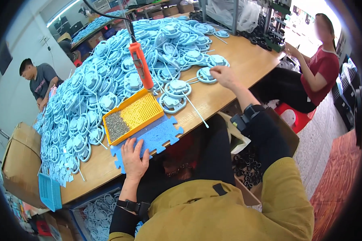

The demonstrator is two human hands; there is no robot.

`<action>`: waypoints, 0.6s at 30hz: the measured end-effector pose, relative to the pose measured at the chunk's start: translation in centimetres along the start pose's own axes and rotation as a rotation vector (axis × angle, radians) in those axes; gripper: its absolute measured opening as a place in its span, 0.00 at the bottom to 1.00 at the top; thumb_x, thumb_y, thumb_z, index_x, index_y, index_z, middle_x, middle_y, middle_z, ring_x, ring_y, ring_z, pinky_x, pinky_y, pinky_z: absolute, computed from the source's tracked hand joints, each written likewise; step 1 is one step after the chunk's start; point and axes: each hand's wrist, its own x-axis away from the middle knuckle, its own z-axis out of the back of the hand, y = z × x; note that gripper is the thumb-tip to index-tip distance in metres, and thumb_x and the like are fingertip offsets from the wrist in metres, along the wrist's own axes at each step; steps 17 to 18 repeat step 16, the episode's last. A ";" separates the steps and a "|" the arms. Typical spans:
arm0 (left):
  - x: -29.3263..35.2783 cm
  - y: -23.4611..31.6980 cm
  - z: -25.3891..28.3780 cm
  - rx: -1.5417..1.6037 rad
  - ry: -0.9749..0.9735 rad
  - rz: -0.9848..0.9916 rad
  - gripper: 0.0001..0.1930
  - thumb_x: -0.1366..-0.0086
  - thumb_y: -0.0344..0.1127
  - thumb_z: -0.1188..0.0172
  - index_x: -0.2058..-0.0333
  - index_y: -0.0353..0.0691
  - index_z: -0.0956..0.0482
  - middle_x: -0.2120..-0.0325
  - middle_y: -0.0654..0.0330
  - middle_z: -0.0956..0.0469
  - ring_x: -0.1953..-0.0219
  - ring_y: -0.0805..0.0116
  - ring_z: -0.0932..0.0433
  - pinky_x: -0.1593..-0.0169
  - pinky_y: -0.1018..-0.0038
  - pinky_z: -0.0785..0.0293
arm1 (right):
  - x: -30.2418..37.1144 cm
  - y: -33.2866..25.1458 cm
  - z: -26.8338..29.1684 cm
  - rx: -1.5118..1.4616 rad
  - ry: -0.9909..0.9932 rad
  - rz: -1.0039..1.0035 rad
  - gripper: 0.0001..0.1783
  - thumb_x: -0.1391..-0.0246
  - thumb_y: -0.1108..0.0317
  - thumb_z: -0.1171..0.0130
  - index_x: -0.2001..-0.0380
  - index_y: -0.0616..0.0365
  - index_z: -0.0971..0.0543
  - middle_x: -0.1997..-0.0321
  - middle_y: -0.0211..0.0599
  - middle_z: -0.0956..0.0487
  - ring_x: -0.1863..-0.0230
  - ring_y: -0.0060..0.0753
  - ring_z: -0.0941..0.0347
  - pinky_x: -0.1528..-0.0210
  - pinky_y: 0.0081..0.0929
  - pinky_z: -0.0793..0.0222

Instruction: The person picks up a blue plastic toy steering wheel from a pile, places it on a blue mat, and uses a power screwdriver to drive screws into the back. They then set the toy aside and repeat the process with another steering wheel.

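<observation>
My left hand (135, 159) lies with its fingers spread on a blue foam mat (159, 135) at the table's near edge, holding nothing. My right hand (225, 77) is farther out to the right, its fingers curled together at the edge of a round light blue plastic part (206, 75). Whatever those fingers hold is hidden. Between my hands, a yellow tray (151, 117) stands partly on the mat, with small metal screws (116, 125) heaped at its left end. An orange electric screwdriver (141, 66) hangs above the tray's far corner.
A big heap of light blue parts (108, 80) covers much of the wooden table (245, 60). One part's thin stick (197, 110) points toward me. A blue basket (50, 192) is at the left corner; black rings (247, 166) fill a box below. Two people sit or stand nearby.
</observation>
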 end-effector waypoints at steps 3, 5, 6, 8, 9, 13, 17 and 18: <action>-0.1 -0.2 0.4 0.003 0.030 0.015 0.20 0.45 0.39 0.40 0.54 0.39 0.26 0.52 0.49 0.32 0.45 0.46 0.37 0.42 0.50 0.44 | 0.4 -0.2 -1.9 0.308 0.127 0.017 0.29 0.55 0.54 0.37 0.50 0.53 0.27 0.46 0.44 0.31 0.45 0.44 0.35 0.47 0.45 0.36; -0.2 -0.1 0.6 0.013 0.013 0.009 0.20 0.46 0.39 0.40 0.55 0.39 0.25 0.52 0.49 0.32 0.45 0.45 0.37 0.42 0.49 0.43 | -1.0 0.3 -1.7 0.484 0.118 -0.023 0.49 0.63 0.46 0.32 0.37 0.43 0.41 0.30 0.43 0.54 0.30 0.57 0.60 0.39 0.66 0.52; -0.4 0.1 0.5 0.017 0.041 0.016 0.20 0.46 0.39 0.40 0.55 0.39 0.25 0.52 0.49 0.32 0.45 0.45 0.37 0.42 0.49 0.43 | -1.8 0.8 -1.3 0.494 0.131 0.000 0.49 0.63 0.46 0.32 0.37 0.43 0.41 0.30 0.43 0.54 0.30 0.57 0.60 0.39 0.66 0.52; -0.5 0.0 0.5 0.044 0.024 -0.003 0.19 0.47 0.38 0.40 0.56 0.38 0.25 0.53 0.48 0.32 0.45 0.45 0.37 0.43 0.47 0.43 | -2.6 0.8 -1.2 0.565 -0.017 -0.044 0.54 0.67 0.41 0.31 0.36 0.42 0.42 0.29 0.44 0.52 0.29 0.56 0.62 0.38 0.71 0.60; -0.6 0.1 0.6 0.052 0.027 0.004 0.20 0.49 0.38 0.40 0.57 0.38 0.25 0.53 0.48 0.32 0.45 0.45 0.37 0.43 0.47 0.43 | -3.2 0.3 -1.4 0.566 -0.007 -0.028 0.54 0.67 0.41 0.31 0.36 0.42 0.42 0.29 0.44 0.52 0.29 0.56 0.62 0.38 0.71 0.60; -0.7 0.0 0.6 0.029 0.006 0.045 0.20 0.50 0.38 0.40 0.57 0.39 0.24 0.53 0.48 0.32 0.45 0.45 0.36 0.42 0.47 0.44 | -5.2 -1.5 -2.5 0.785 -0.337 0.133 0.61 0.72 0.34 0.33 0.33 0.40 0.47 0.27 0.41 0.58 0.27 0.53 0.68 0.36 0.72 0.70; -0.9 0.0 0.4 0.026 -0.026 0.055 0.21 0.50 0.39 0.41 0.55 0.40 0.24 0.53 0.49 0.31 0.44 0.44 0.37 0.40 0.46 0.46 | -6.6 -1.7 -3.0 0.808 -0.419 0.127 0.62 0.72 0.33 0.33 0.33 0.42 0.47 0.27 0.41 0.58 0.27 0.52 0.69 0.36 0.72 0.71; -0.9 0.0 0.4 0.026 -0.026 0.055 0.21 0.50 0.39 0.41 0.55 0.40 0.24 0.53 0.49 0.31 0.44 0.44 0.37 0.40 0.46 0.46 | -6.6 -1.7 -3.0 0.808 -0.419 0.127 0.62 0.72 0.33 0.33 0.33 0.42 0.47 0.27 0.41 0.58 0.27 0.52 0.69 0.36 0.72 0.71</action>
